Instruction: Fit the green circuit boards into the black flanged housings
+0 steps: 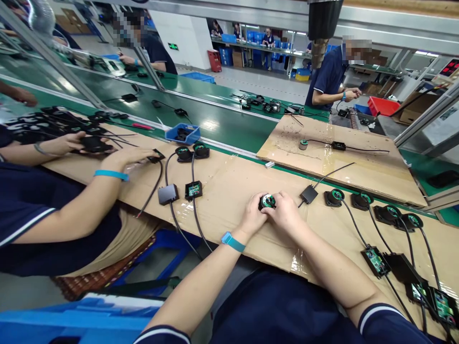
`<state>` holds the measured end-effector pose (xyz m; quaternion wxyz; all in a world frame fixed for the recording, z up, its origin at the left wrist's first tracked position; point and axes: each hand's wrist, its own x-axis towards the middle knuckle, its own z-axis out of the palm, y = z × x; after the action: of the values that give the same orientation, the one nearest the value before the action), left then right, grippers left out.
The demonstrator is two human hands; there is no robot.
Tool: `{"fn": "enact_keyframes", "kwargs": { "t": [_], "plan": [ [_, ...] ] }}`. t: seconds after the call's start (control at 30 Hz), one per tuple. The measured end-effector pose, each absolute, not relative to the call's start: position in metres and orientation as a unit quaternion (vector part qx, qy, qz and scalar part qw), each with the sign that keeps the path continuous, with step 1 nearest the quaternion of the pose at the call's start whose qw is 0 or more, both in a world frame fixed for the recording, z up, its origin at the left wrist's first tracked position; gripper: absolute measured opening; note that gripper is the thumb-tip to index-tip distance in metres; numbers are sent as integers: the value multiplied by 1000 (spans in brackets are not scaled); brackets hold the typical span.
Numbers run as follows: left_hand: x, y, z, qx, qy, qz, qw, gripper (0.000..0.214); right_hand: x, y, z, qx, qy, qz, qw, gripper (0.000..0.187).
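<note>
Both of my hands are closed around a small round black housing [267,201] with a green ring-shaped board inside. My left hand [253,213] grips its left side, and my right hand [286,211] holds the right, with the thumbs meeting at the near edge. Just right of my right hand lies a closed black box [309,194] with cable at both ends. A cable from it runs toward the hands, but its end is hidden. Farther right are several black round housings [334,197] wired to open boxes with green circuit boards [375,261].
A co-worker at the left handles black parts; their hand [138,155] is over the cardboard-covered bench [229,191]. Two wired units [193,190] lie between us. A blue bin [182,134] stands behind them. A power screwdriver [322,28] hangs overhead. A raised cardboard sheet [344,162] lies ahead.
</note>
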<state>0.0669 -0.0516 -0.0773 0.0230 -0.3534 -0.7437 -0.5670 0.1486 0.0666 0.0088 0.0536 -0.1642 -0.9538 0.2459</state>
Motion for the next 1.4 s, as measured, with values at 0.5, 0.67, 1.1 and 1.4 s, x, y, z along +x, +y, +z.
{"fn": "enact_keyframes", "kwargs": {
  "t": [0.5, 0.67, 1.1, 1.4],
  "plan": [
    [64, -48, -80, -335, -780, -528, 29, 49, 194, 104, -7, -36, -952, 285, 109, 27],
    [64, -52, -86, -310, -784, -537, 32, 72, 189, 78, -10, -39, -954, 275, 113, 36],
    [67, -64, -93, -290, -732, -612, -70, 145, 115, 88, -26, -2, -951, 250, 182, 27],
    [63, -78, -91, -119, -667, -735, 29, 68, 92, 92, -34, -2, -938, 204, 279, 28]
  ]
}}
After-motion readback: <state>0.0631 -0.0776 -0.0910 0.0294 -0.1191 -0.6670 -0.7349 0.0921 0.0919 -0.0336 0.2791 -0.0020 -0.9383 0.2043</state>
